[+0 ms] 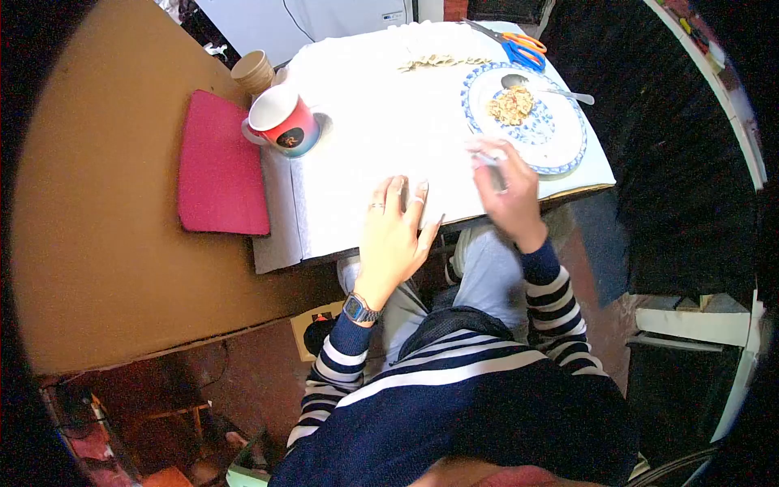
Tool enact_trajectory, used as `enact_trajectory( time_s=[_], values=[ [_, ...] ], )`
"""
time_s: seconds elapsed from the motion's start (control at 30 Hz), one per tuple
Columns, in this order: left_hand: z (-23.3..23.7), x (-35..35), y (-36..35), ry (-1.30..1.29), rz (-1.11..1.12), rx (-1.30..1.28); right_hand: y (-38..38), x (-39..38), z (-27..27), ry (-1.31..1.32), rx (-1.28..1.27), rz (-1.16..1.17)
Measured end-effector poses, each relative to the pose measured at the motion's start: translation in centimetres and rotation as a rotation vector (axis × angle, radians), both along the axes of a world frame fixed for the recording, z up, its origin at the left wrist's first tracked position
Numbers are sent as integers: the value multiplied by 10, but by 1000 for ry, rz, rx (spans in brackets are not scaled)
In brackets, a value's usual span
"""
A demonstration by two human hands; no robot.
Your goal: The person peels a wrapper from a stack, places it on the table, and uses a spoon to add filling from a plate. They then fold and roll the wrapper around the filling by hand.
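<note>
My left hand point(396, 231) lies flat near the front edge of the white-covered table, fingers spread, with nothing in it. My right hand point(511, 191) is lifted at the table's front right, below the plate. Its fingers are curled together and smeared by motion; a pale bit shows at the fingertips, too blurred to name. A white plate point(574, 152) with a blue patterned rim carries a small heap of brownish, flaky food point(511, 106). Beside the heap, a metal spoon point(560, 92) rests with its handle over the right rim.
Scissors with orange and blue handles point(523, 53) lie behind the plate. A strip of pale dry pieces point(445, 62) is along the back. At left are a red-and-blue mug point(286, 128), a beige cup point(253, 71) and a dark pink mat point(223, 166) on a brown surface point(122, 211).
</note>
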State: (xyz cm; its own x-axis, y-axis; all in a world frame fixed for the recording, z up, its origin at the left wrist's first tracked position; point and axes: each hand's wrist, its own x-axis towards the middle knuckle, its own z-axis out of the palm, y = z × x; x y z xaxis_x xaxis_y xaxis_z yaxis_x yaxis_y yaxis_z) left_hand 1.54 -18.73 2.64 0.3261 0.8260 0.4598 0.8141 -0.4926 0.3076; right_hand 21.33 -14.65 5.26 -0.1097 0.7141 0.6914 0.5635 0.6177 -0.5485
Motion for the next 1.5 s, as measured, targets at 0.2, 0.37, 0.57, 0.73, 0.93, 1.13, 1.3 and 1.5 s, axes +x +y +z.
enact_trajectory(
  time_s=[0.2,0.37,0.57,0.73,0.93,1.13,1.3,1.5],
  values=[
    [1,0,-2,4,-2,-16,37,70,25,-181,-258,-192],
    [2,-1,-2,31,8,-17,77,90,20,-553,-57,17],
    [0,-1,-2,35,13,-13,125,97,21,-737,-281,160],
    [-1,-1,-2,35,17,-12,121,96,24,-731,-261,137],
    [-1,-1,-2,31,11,-5,112,94,14,-657,-180,121],
    [0,-1,-2,24,13,-4,107,92,11,-698,-38,104],
    [0,-1,-2,33,16,-2,96,87,28,-707,-246,116],
    [0,-1,-2,39,18,-4,105,90,12,-704,-72,111]
  ],
)
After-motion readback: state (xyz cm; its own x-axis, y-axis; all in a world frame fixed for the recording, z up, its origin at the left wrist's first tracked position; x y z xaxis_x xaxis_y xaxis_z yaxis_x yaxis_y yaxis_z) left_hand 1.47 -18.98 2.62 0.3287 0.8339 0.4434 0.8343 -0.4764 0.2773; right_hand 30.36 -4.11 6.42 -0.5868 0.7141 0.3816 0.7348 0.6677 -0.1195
